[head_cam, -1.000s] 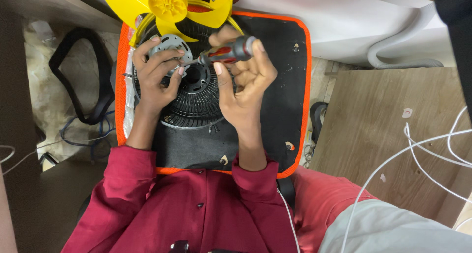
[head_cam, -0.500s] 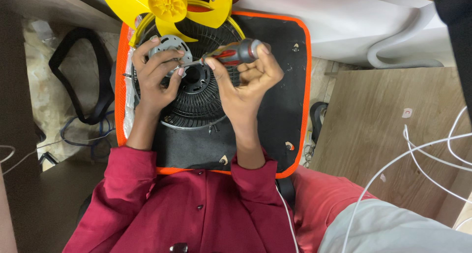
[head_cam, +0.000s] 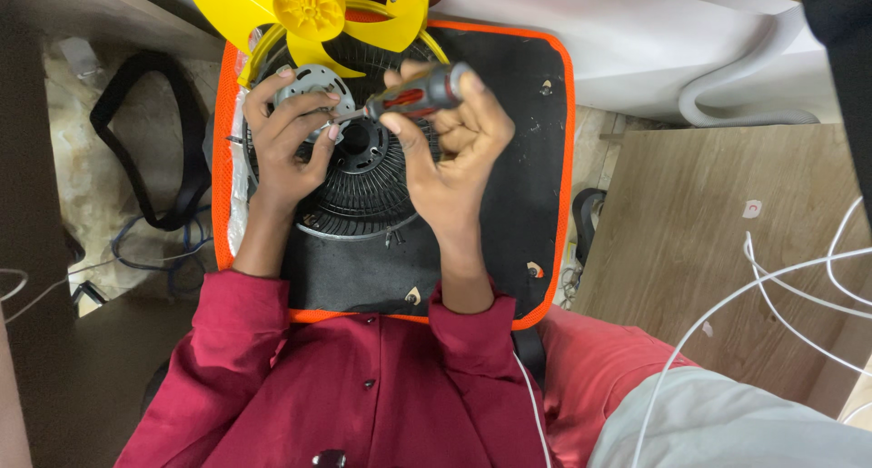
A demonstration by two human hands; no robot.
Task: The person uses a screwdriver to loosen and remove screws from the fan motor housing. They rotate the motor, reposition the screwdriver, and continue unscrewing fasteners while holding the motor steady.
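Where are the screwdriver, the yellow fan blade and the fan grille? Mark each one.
screwdriver (head_cam: 425, 92), head view, on the red and black handle in the right hand.
yellow fan blade (head_cam: 309, 10), head view, on its round hub.
fan grille (head_cam: 363, 195), head view, on the black ribs below the centre.

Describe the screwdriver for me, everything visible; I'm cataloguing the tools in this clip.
The screwdriver has a thick handle in red and dark grey, rubbery-looking, and a thin metal shaft. It lies nearly level, handle to the right, tip pointing left toward the round grey motor plate at the hub of the black fan grille. The right hand grips the handle with thumb and fingers; the left hand rests its fingertips by the shaft's tip, which is hidden.
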